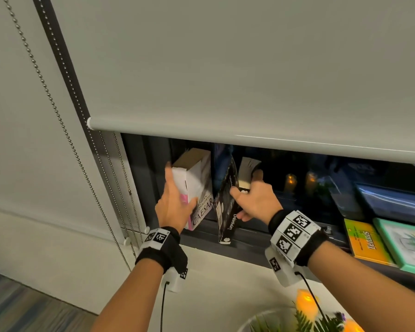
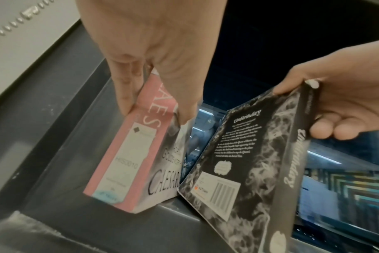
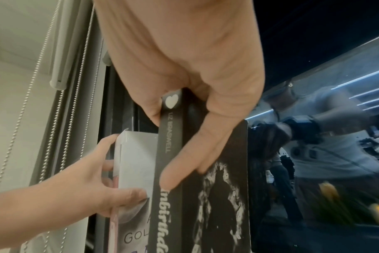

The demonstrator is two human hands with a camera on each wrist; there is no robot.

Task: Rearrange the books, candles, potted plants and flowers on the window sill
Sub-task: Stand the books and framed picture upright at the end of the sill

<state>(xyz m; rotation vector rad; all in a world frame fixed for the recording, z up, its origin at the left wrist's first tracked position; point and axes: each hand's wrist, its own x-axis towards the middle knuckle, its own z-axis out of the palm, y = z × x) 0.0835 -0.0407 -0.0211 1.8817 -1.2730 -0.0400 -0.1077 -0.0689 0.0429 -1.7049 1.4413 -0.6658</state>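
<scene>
Books being stood up, centre frame: Caesar book (image 1: 197, 185) gripped by left hand (image 1: 174, 202), black book (image 1: 225, 207) by right hand (image 1: 254, 200); next, probably, both squared upright on the window sill (image 1: 249, 250).

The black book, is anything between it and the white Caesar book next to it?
No. Only an open gap lies between the black book, held by the right hand, and the Caesar book, held by the left hand.

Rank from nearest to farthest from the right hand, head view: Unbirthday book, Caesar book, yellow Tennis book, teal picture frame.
1. Unbirthday book: gripped by the right hand.
2. Caesar book: just left, held by the left hand.
3. Yellow Tennis book: lying flat, farther right on the sill.
4. Teal picture frame: right of the Tennis book, at the picture's edge.
</scene>
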